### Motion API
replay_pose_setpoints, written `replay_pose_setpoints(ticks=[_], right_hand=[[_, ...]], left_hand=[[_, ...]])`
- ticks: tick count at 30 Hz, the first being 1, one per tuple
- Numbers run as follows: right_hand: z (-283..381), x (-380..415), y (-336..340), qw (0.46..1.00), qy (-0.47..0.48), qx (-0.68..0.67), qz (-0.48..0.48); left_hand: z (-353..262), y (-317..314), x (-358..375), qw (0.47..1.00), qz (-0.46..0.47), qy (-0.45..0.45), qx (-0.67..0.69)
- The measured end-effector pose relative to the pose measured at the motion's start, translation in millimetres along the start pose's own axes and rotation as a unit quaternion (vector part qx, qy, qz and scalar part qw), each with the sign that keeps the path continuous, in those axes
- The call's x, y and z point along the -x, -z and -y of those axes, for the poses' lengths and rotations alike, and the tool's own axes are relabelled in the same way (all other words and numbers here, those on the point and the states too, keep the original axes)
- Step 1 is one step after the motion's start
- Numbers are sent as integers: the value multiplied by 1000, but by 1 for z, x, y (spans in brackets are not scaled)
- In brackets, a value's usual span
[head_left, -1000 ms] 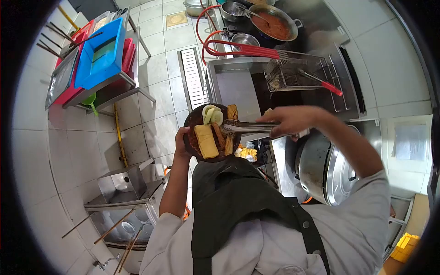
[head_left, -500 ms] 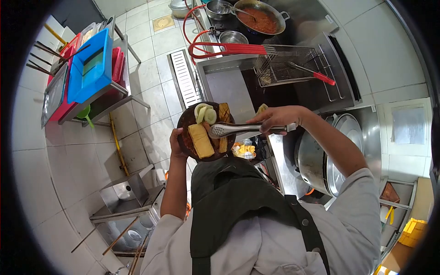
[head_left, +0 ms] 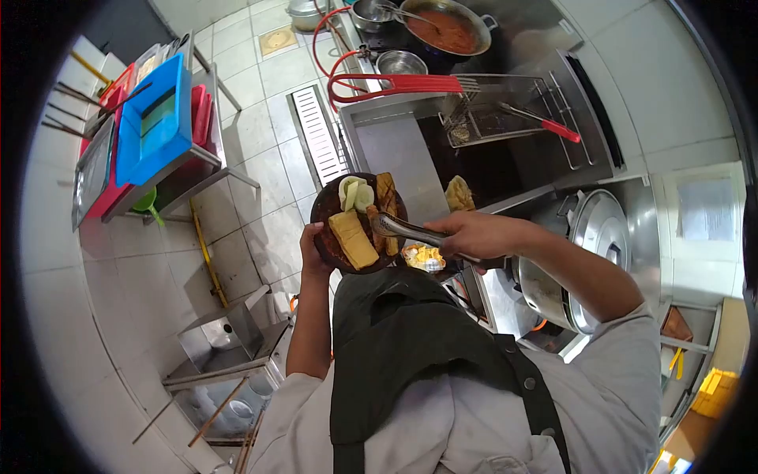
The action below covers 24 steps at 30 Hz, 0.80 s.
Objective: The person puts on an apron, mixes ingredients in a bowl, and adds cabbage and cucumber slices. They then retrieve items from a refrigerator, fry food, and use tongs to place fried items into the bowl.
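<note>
My left hand grips the edge of a dark round dish smeared with red sauce. On it lie a golden block like fried tofu, pale green cucumber slices and a browned fried strip. From the right, my right hand is closed around metal tongs. The tong tips are over the dish, at a small brown piece between the block and the strip. Part of the strip is hidden behind the tongs.
A fryer with a wire basket is ahead, and a pale piece of food sits at its near edge. Behind it stands a pan of red sauce. A big lidded pot is right; a blue tray is left.
My right hand has come lower and the tongs now slant, their tips up toward the brown strip. The dish has shifted slightly right. The pale food at the fryer's edge shows more fully.
</note>
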State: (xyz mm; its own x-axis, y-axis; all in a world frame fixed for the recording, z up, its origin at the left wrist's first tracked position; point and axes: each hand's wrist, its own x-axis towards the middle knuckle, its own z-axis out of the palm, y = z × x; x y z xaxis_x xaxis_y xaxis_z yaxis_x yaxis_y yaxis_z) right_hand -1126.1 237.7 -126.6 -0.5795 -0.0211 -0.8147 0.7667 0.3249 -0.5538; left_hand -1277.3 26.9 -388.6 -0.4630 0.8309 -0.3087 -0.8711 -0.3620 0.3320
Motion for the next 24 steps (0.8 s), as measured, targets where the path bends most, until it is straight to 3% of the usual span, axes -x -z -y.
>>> replay_pose_setpoints(ticks=[5,8,12,13,15,16,17,18,19,20,22,24], right_hand=[[3,-11,-5,986,20,166,3],[23,-5,-6,985,-51,163,17],[6,-12,-4,993,-54,103,31],[-5,-4,-3,995,28,92,-31],[-13,27,9,992,63,61,-88],[-5,53,17,995,13,42,-85],[-35,62,29,994,48,-52,-78],[-12,97,35,988,11,-89,-125],[-53,108,48,975,48,-133,-173],[-96,112,64,953,144,-133,-231],[-107,132,88,938,87,-157,-297],[-134,111,133,939,79,-142,-304]], left_hand=[[1,-10,-5,1000,19,0,21],[1,-1,-9,999,28,12,15],[0,0,-12,999,26,11,19],[0,1,-12,999,30,9,22],[-2,5,-11,999,33,-9,40],[-3,5,-11,998,48,-15,49],[-5,9,-11,997,51,-20,54],[-7,15,-11,997,49,-13,61],[-9,17,-10,997,48,-7,67],[-12,14,-8,996,52,-10,70],[-17,11,-9,996,52,-11,66],[-21,7,-9,997,47,-6,57]])
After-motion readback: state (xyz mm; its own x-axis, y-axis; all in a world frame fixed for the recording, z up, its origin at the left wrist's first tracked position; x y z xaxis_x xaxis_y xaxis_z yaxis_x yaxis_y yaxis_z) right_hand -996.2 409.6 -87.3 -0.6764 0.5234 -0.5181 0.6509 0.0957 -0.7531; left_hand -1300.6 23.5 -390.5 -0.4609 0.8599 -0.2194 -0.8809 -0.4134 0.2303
